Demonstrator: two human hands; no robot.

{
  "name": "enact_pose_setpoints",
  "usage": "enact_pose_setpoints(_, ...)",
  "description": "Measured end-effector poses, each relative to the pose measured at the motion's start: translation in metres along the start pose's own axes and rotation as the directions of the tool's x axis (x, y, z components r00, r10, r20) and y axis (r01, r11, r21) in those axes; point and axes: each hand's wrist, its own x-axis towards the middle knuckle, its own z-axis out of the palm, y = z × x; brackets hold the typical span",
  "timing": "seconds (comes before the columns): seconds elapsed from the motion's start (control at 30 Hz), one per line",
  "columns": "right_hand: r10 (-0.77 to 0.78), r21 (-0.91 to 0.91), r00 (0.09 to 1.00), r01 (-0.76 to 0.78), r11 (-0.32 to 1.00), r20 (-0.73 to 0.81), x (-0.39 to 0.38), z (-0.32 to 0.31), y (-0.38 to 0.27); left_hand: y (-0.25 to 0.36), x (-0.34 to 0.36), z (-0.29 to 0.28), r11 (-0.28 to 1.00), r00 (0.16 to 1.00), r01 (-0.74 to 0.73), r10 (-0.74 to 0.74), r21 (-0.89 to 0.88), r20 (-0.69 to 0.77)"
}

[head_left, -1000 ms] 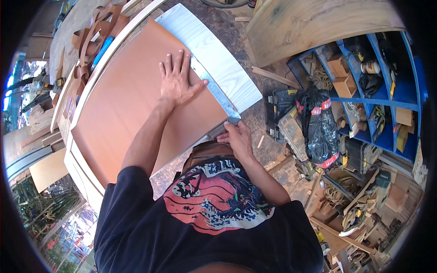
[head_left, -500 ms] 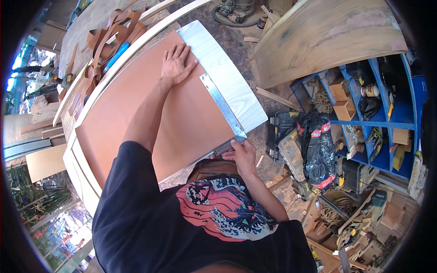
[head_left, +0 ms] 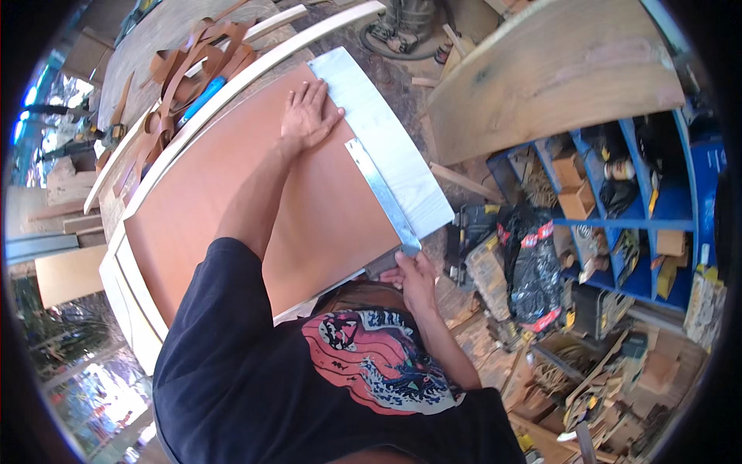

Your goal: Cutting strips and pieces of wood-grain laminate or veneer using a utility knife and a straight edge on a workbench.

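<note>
My left hand (head_left: pixel 311 117) lies flat with fingers spread on a large brown sheet (head_left: pixel 255 193), near its far right edge. Along the sheet's right side runs a pale, wood-grained board (head_left: pixel 390 139). A try square rests at the near right corner, its shiny metal blade (head_left: pixel 379 189) lying along the edge between brown and pale surfaces. My right hand (head_left: pixel 417 282) is closed around the square's dark stock (head_left: pixel 382 264) at the near edge, close against my body. Its fingers partly hide the stock.
Left of the sheet lie long pale wooden strips (head_left: pixel 263 66) and brown curled edging strips (head_left: pixel 174 73) beside a blue tool (head_left: pixel 204 99). To the right stand a blue shelf unit (head_left: pixel 630 224), a large wooden panel (head_left: pixel 556 77), a black plastic-wrapped bundle (head_left: pixel 529 271) and a scrap bin (head_left: pixel 553 375).
My view has shifted slightly, so sheet and hands sit a little lower in it. Both hands keep their places, and the square still lies at the corner.
</note>
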Motion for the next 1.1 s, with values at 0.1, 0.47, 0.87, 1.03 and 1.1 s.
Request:
enact_pose_setpoints(0.1, -0.158, 0.108, 0.987, 0.156, 0.982, 0.012, -0.033, -0.01, -0.013, -0.004, 0.001, 0.01, 0.967, 0.992, 0.006, -0.037, -0.255, -0.118)
enact_pose_setpoints(0.47, -0.303, 0.22, 0.865, 0.231, 0.948, 0.399, 0.007, 0.088, -0.077, 0.008, -0.048, -0.025, 0.526, 0.974, 0.101, -0.224, -0.845, -0.023)
enact_pose_setpoints(0.87, -0.572, -0.225, 0.819, 0.565, 0.794, 0.039, 0.101, 0.051, -0.06, -0.124, -0.462, -0.1, 0.36, 0.313, 0.932, -0.756, 0.035, -0.574)
enact_pose_setpoints(1.03, -0.609, -0.347, 0.791, 0.587, 0.731, 0.055, 0.097, 0.063, -0.059, -0.13, -0.552, -0.131, 0.08, 0.022, 0.96, -0.977, -0.269, -0.212)
enact_pose_setpoints(1.1, -0.643, -0.362, 0.76, 0.627, 0.69, 0.092, 0.086, 0.072, -0.06, -0.127, -0.563, -0.128, 0.127, 0.038, 0.942, -0.96, -0.311, -0.278)
